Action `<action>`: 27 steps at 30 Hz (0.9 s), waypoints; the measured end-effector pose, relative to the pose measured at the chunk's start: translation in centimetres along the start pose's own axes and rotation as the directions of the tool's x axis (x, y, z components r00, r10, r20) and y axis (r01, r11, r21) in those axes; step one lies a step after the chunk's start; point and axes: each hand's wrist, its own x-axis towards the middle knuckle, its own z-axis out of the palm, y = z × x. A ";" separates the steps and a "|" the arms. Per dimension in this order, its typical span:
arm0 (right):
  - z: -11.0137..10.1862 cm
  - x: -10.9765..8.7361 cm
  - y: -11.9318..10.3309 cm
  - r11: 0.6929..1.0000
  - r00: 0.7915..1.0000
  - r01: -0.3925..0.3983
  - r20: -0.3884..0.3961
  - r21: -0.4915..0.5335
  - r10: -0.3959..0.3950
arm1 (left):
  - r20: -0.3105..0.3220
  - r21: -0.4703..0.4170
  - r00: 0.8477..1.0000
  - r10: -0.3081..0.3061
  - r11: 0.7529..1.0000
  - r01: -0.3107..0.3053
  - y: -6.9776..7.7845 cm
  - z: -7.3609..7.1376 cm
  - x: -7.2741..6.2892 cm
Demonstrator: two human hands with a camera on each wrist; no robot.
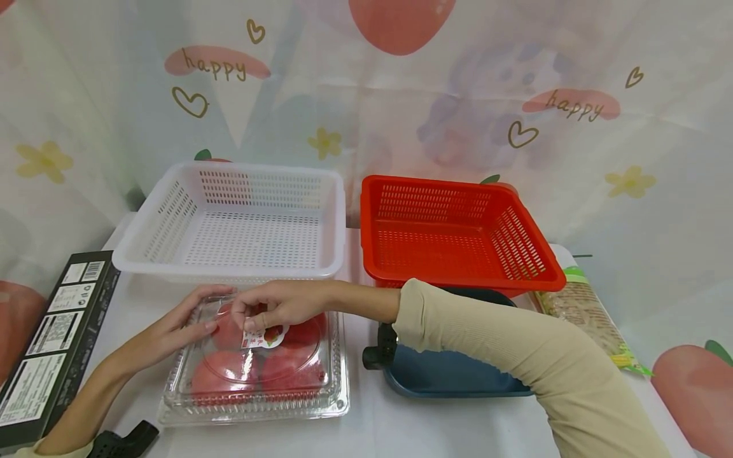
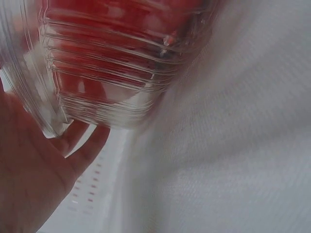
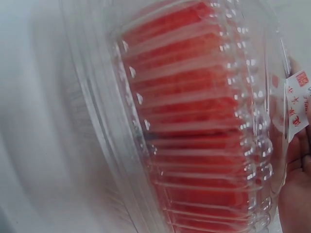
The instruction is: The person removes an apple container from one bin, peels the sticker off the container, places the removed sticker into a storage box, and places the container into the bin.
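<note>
A clear plastic clamshell box [image 1: 338, 407] with several large, rounded red items [image 1: 229, 372] inside sits on the white table. On its lid is a white sticker label [image 1: 273, 337] with red print and a picture of red fruit. My right hand [image 1: 286, 302] pinches the label's edge between thumb and fingertips; in the right wrist view the label [image 3: 297, 107] stands up from the lid. My left hand [image 1: 174, 329] holds the box's far left corner, thumb over the lid. Its fingers [image 2: 90, 150] wrap the box's edge in the left wrist view.
Behind the box stands a white perforated basket [image 1: 229, 270], with a red basket [image 1: 458, 280] to its right. A dark blue tray [image 1: 452, 375] lies partly under my right forearm. A black box with labels [image 1: 57, 331] lies left, a green-edged packet [image 1: 590, 312] right.
</note>
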 end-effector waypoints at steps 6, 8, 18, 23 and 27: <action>0.0 -0.1 0.3 1.000 0.999 0.027 -0.021 -0.004 -0.027 | -0.004 0.024 1.000 0.025 0.999 -0.025 -0.1 0.0 0.0; -0.1 0.0 0.5 0.999 0.999 0.039 -0.020 0.010 -0.039 | -0.009 0.034 0.999 0.034 0.999 -0.034 -0.2 0.0 0.0; -0.2 -0.1 0.9 0.995 0.999 0.045 -0.023 0.084 -0.043 | -0.018 0.051 0.999 0.041 0.998 -0.040 -0.2 0.0 -0.1; -0.2 -0.3 0.8 0.993 0.999 0.036 -0.029 0.109 -0.033 | -0.014 0.036 0.999 0.045 0.998 -0.044 -0.3 0.1 0.0; -0.2 -0.4 0.7 0.994 0.999 0.039 -0.039 0.106 -0.035 | -0.015 0.036 0.999 0.038 0.999 -0.038 -0.2 0.1 0.0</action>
